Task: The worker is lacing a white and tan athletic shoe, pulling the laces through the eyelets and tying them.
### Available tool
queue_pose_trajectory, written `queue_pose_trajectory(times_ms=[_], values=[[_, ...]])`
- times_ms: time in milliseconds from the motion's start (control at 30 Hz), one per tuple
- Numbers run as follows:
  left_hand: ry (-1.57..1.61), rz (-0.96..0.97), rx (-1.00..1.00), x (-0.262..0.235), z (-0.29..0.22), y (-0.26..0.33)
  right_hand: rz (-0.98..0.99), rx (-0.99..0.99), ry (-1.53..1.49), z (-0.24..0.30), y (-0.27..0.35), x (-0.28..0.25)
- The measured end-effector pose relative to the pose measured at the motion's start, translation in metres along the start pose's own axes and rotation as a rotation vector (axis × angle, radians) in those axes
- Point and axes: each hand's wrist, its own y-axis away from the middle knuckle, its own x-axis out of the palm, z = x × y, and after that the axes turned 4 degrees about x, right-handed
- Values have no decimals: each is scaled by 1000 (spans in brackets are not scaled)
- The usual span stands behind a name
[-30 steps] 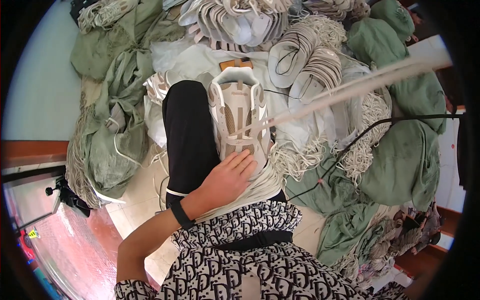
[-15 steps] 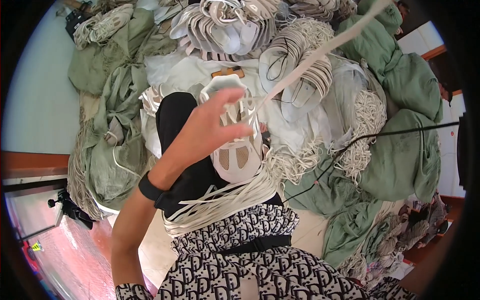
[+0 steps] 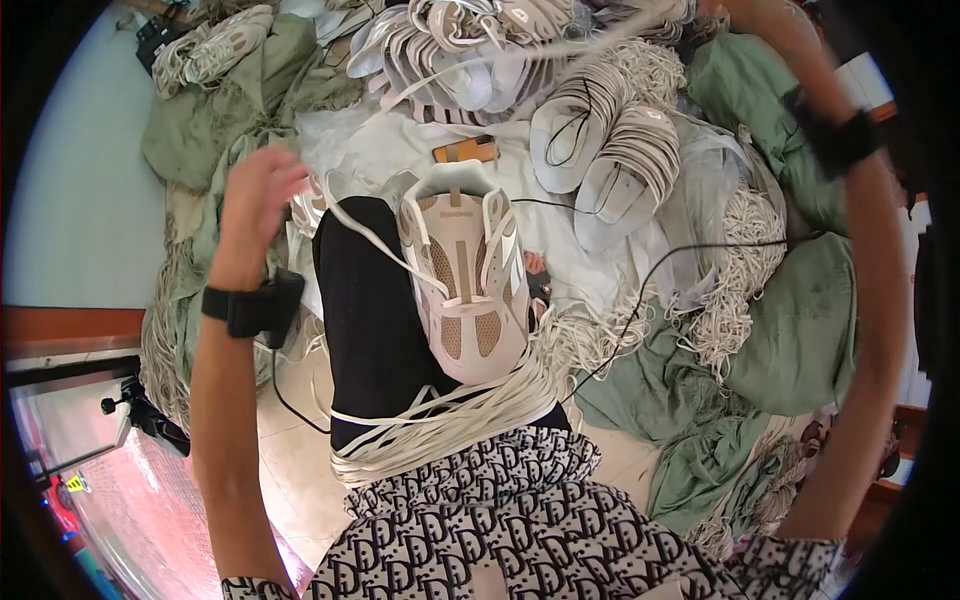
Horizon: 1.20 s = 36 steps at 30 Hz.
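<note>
A beige and white sneaker (image 3: 463, 265) rests toe toward me on my black-clad thigh. One pale flat shoelace (image 3: 375, 238) leaves its left side, bends near my left hand and arcs across to the upper right. My left hand (image 3: 262, 185) is raised left of the sneaker, its fingers bent and smeared by motion; whether the lace passes through them I cannot make out. At the upper right edge, my right hand (image 3: 745, 12) is partly cut off and blurred, closed on the far end of the lace. A bundle of loose laces (image 3: 440, 425) lies across my lap.
Stacked shoe uppers (image 3: 470, 70) and two fanned rows of pale shoe pieces (image 3: 625, 165) stand ahead. An orange-backed phone (image 3: 466, 150) lies on white sheeting. Green cloth sacks (image 3: 800, 320) and tangled laces (image 3: 735, 275) fill the right. A black cable (image 3: 655, 275) crosses there.
My left hand has moved from above the sneaker out to the left. My right arm has come into view at the right, and the lace now arcs across the far side.
</note>
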Motion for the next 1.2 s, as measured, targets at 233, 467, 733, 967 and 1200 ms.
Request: queue_pose_trajectory(times_ms=[233, 467, 733, 967, 1200], values=[[-1371, 407, 975, 76, 53, 116, 601, -109, -1510, 169, 94, 44], [-1301, 476, 767, 98, 98, 116, 355, -320, -1531, 238, 145, 43], [-1689, 553, 914, 118, 111, 119, 420, -63, -1817, 234, 143, 59], [-1759, 554, 1037, 113, 109, 118, 268, -206, -1649, 247, 136, 59], [-1605, 323, 1052, 103, 118, 124, 211, -307, -1484, 257, 131, 57]])
